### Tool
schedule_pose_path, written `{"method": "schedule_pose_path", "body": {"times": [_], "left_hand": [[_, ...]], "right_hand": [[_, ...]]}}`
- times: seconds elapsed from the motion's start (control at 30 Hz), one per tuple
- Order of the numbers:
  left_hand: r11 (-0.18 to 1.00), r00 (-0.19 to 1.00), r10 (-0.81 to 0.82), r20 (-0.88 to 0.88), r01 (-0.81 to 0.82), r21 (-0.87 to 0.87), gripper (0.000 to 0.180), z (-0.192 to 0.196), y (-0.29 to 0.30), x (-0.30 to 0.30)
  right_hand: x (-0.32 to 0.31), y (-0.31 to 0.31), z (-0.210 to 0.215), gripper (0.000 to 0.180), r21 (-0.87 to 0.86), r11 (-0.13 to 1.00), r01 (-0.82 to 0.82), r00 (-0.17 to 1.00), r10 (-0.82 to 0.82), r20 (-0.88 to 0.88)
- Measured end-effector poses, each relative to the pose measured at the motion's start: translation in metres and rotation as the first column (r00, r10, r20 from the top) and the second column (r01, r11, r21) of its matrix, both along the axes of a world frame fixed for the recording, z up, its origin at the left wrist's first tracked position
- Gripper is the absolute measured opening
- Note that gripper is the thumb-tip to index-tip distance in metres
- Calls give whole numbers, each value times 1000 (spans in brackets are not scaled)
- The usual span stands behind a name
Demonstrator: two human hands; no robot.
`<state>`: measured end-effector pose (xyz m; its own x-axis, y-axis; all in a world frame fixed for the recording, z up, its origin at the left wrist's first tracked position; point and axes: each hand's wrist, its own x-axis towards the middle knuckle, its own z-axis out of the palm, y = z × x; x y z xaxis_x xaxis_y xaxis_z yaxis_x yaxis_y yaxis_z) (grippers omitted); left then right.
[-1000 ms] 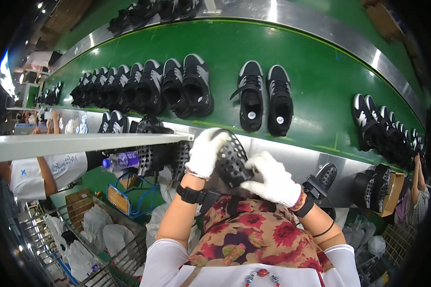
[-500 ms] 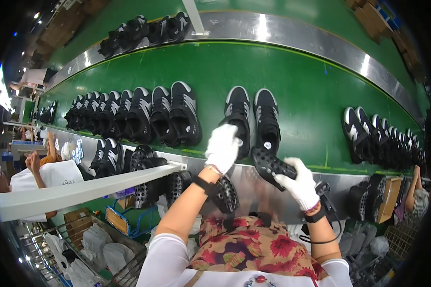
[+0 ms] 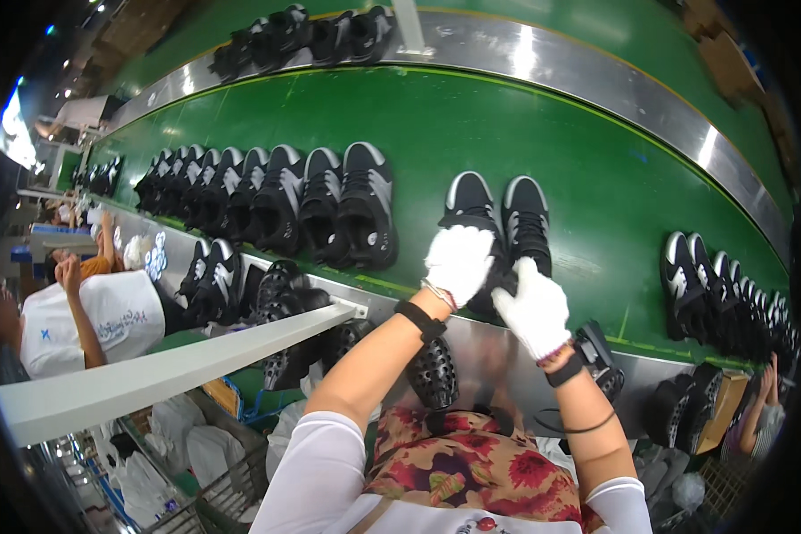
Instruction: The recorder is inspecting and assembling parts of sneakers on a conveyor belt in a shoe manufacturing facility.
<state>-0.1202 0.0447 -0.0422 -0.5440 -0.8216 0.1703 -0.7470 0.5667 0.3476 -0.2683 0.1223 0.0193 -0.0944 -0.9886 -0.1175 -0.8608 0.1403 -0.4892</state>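
Two black sneakers with grey toe caps stand side by side in front of me, toes pointing away. My left hand (image 3: 458, 260), in a white glove, is closed over the opening of the left sneaker (image 3: 470, 192) and hides much of it. My gloved right hand (image 3: 534, 310) is at the heel of the right sneaker (image 3: 526, 214), fingers bent against dark material between the two shoes. What those fingers grip is hidden; the black studded piece seen earlier is not clearly visible. A black perforated foot-shaped piece (image 3: 434, 372) lies on the metal edge below my left wrist.
Sneakers line the green belt (image 3: 596, 142) at left (image 3: 280, 200) and right (image 3: 685, 285). A white bar (image 3: 178, 351) slants across the left side. More black perforated pieces (image 3: 280, 285) lie beside it. A black device (image 3: 601, 360) sits by my right wrist. Other people work at both sides.
My right hand has moved up from the metal edge to the sneakers' heels. The black studded piece it held has dropped from clear view. My left hand stays on the left sneaker; the view has shifted.
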Motion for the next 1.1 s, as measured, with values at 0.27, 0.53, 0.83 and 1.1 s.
{"method": "schedule_pose_path", "body": {"times": [0.27,0.53,0.83,1.1], "left_hand": [[994,995,99,34,-100,37,27,2,6,16],[995,991,71,116,-79,62,22,3,21,11],[971,985,163,-56,-150,185,33,21,33,31],[344,368,916,-158,-520,782,31,-15,19,63]], "right_hand": [[30,-14,-29,60,210,941,265,794,-337,506],[60,-50,-60,37,508,851,134,-539,-368,758],[25,-45,-83,51,423,895,140,437,-439,785],[41,-63,-76,16,-355,935,-8,994,46,98]]}}
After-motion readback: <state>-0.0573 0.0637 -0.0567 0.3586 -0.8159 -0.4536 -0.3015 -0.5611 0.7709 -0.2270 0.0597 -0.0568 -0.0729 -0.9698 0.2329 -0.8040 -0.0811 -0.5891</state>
